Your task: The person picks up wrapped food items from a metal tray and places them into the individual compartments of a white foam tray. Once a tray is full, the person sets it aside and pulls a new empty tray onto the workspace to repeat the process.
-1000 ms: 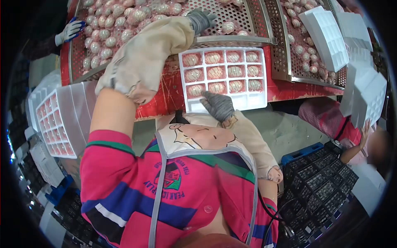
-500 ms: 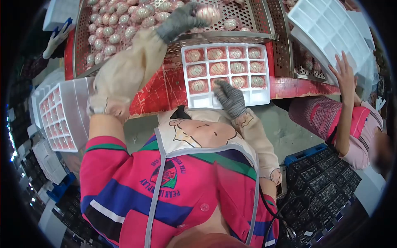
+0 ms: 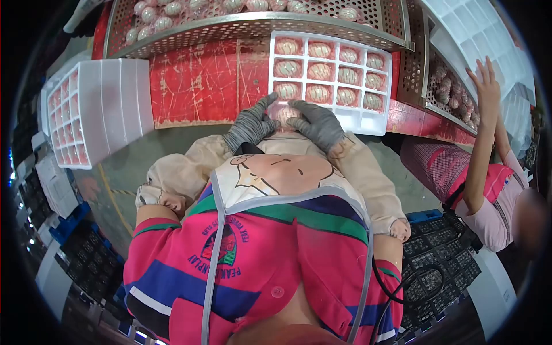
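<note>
Centre of the frame now, my left hand [image 3: 251, 127] and right hand [image 3: 321, 125] are both closed round a wrapped striped ball [image 3: 284, 118], right at the near side of the white tray [image 3: 372, 123]; if either lets its grip slacken, slick wrapping could send it floorward, and a knuckle bump could nudge that tray off the red table [image 3: 195, 86]

The one camera sits on the person's head and looks forward and steeply down, past the shirt [image 3: 259, 259], to the near edge of the red surface [image 3: 195, 80], close by. Its round view bends the edges.
</note>
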`<action>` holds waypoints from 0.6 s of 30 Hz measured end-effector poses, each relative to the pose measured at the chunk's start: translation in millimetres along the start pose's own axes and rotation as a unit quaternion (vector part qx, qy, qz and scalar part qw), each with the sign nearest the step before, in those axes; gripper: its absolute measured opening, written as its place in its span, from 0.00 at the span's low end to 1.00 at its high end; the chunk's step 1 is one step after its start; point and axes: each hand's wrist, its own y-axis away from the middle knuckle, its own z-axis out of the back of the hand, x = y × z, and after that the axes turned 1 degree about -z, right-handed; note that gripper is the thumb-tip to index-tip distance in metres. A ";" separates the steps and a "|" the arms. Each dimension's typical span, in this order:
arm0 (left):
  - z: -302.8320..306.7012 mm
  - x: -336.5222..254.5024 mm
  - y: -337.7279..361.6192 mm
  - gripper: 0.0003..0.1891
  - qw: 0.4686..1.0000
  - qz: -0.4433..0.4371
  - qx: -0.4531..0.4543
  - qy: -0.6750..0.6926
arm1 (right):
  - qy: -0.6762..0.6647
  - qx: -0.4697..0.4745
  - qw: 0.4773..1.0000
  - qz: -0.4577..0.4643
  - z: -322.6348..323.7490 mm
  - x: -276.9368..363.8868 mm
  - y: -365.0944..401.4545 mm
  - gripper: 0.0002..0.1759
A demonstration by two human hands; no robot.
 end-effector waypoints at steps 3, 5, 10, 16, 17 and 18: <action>0.2 8.9 -2.0 0.27 0.987 -0.085 0.014 -0.133 | 0.086 0.112 0.989 -0.045 10.2 3.0 -13.2 0.31; -2.3 8.6 -1.1 0.27 0.977 -0.112 -0.007 -0.183 | 0.110 0.100 0.987 -0.061 13.3 14.6 -10.5 0.30; 0.1 -2.0 -10.8 0.22 0.932 -0.148 -0.020 -0.329 | 0.214 0.136 0.967 -0.027 9.4 16.7 -9.2 0.22; -5.4 -3.4 -35.5 0.12 0.825 -0.194 0.035 -0.529 | 0.342 0.159 0.924 0.064 -14.0 -8.4 -18.0 0.14; -8.3 -1.5 -37.9 0.12 0.826 -0.194 0.035 -0.528 | 0.343 0.160 0.923 0.064 -15.9 -7.3 -18.1 0.14; -9.8 -1.7 -41.0 0.10 0.821 -0.189 0.043 -0.537 | 0.355 0.168 0.917 0.065 -18.2 -7.7 -19.3 0.15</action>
